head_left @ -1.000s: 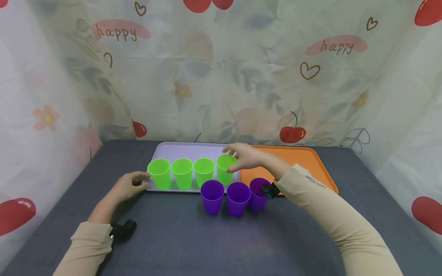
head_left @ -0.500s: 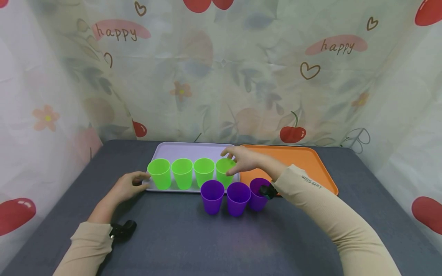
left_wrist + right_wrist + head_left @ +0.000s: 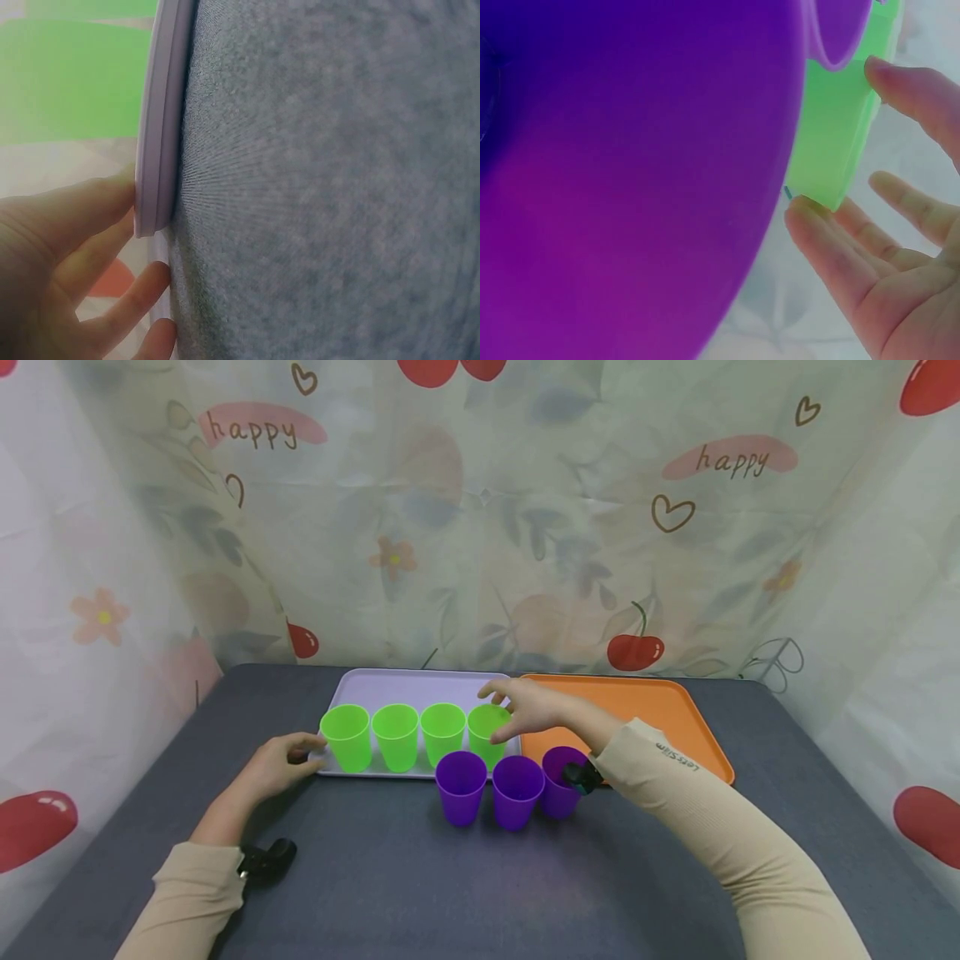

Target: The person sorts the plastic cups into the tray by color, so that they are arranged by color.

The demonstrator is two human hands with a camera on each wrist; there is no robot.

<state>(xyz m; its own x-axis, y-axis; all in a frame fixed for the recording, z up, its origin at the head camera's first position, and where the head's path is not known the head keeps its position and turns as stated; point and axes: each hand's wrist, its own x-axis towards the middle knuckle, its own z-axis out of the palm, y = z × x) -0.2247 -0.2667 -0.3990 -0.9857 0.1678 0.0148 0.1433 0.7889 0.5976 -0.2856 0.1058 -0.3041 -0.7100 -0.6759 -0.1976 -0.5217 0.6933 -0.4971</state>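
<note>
Head view: between curled fingers of the right hand [image 3: 531, 703], the rightmost green cup [image 3: 483, 725] is seemingly being placed, release called for, lilac tray [image 3: 420, 685] pinched by the left hand [image 3: 274, 768].

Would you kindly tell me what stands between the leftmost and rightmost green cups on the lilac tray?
The head view shows the second green cup and the third green cup from the left, both upright.

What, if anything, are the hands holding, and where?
The right hand spans the rightmost green cup near its rim; the left hand touches the lavender tray at its near-left corner. Whether either grips cannot be told.
</note>
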